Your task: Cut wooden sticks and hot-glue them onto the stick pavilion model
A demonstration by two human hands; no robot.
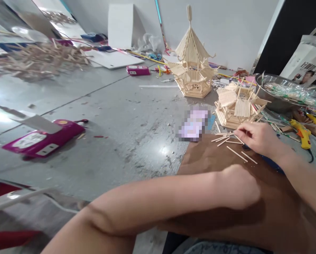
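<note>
My right hand reaches in from the right with its fingertips pinched on a thin wooden stick. That stick lies among several loose wooden sticks on a brown sheet. Just behind the hand stands a partly built stick roof model. My left forearm crosses the bottom of the view, and my left hand rests on the brown sheet. Its fingers are curled under and hidden, so nothing shows of what it may hold.
A finished stick pagoda stands further back on the grey floor. A metal bowl, a yellow glue gun and a white bag are at the right. Magenta boxes lie left, a stick pile far left.
</note>
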